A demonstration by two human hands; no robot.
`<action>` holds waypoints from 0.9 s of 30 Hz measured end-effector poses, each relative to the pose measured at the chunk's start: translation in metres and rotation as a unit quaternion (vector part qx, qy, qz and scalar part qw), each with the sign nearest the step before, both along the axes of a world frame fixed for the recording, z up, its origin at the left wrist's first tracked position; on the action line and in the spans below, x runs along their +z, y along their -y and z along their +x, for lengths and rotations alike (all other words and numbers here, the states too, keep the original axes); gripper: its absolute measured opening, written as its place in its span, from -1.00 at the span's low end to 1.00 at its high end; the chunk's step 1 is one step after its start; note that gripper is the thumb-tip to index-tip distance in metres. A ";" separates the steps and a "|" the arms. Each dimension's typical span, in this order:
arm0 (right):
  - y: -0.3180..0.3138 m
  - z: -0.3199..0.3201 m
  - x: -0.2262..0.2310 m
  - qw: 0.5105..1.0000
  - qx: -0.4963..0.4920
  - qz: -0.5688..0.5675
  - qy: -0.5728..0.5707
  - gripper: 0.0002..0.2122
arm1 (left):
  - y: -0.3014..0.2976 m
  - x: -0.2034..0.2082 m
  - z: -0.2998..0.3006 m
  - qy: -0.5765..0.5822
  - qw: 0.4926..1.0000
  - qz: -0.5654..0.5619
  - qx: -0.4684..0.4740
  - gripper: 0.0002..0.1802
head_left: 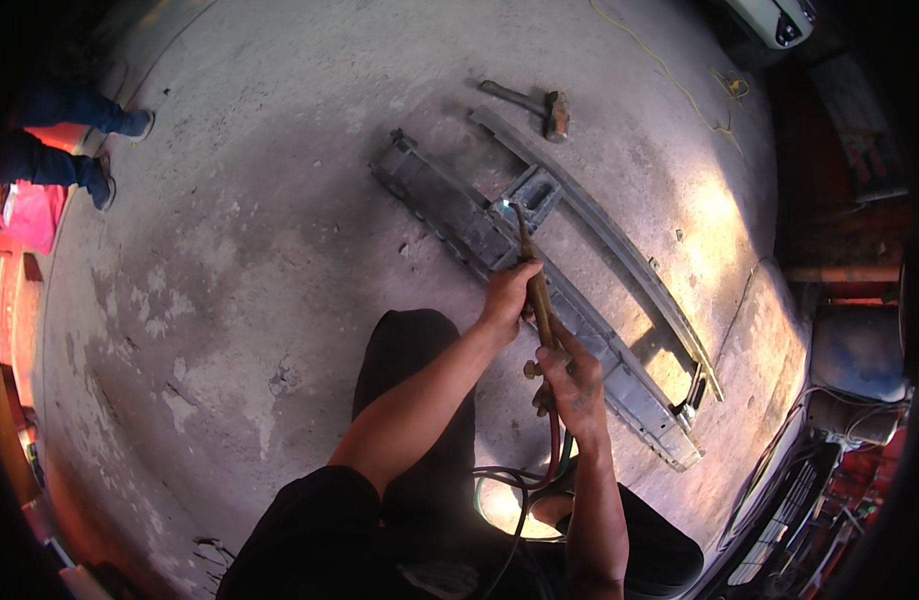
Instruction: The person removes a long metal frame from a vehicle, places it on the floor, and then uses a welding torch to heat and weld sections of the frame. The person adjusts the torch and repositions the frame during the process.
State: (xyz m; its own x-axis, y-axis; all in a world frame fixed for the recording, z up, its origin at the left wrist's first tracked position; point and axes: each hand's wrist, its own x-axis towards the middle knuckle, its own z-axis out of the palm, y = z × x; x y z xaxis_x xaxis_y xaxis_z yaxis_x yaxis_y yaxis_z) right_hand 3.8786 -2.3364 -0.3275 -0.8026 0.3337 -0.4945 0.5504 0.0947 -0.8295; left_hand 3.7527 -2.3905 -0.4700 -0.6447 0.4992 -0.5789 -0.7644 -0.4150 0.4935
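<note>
Both of my hands hold a brass gas torch [542, 305]. My left hand [510, 297] is closed round its front part, and my right hand [574, 387] wraps the handle near the valve knobs. Dark hoses run from its rear down between my legs. A small bright flame glows at the torch tip, by the edge of a squarish bracket [543, 192]. That bracket joins a long grey metal beam [620, 362], which lies slantwise on the floor under my hands. Beside it, to the right, stretches a narrower curved metal bar [620, 235].
A hammer [557, 118] lies on the concrete floor [250, 220] beyond the bars. Another person's legs [95, 150] show at the far left, near a pink bag [32, 215]. A yellow cord [665, 70] crosses the far right. Cables and a black grille [785, 515] crowd the near right.
</note>
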 end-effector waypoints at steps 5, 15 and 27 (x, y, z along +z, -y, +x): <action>-0.002 0.013 0.007 1.000 -0.012 0.013 0.007 -0.41 | -0.004 0.000 0.007 0.004 0.999 -0.014 -0.043 -0.74; -0.005 0.028 0.010 0.999 -0.027 0.015 0.014 -0.51 | -0.007 -0.004 0.015 -0.019 0.991 -0.024 -0.128 -0.72; 0.001 -0.002 -0.006 1.000 0.009 -0.004 -0.006 -0.45 | 0.003 0.000 -0.003 0.006 0.999 -0.034 -0.018 -0.69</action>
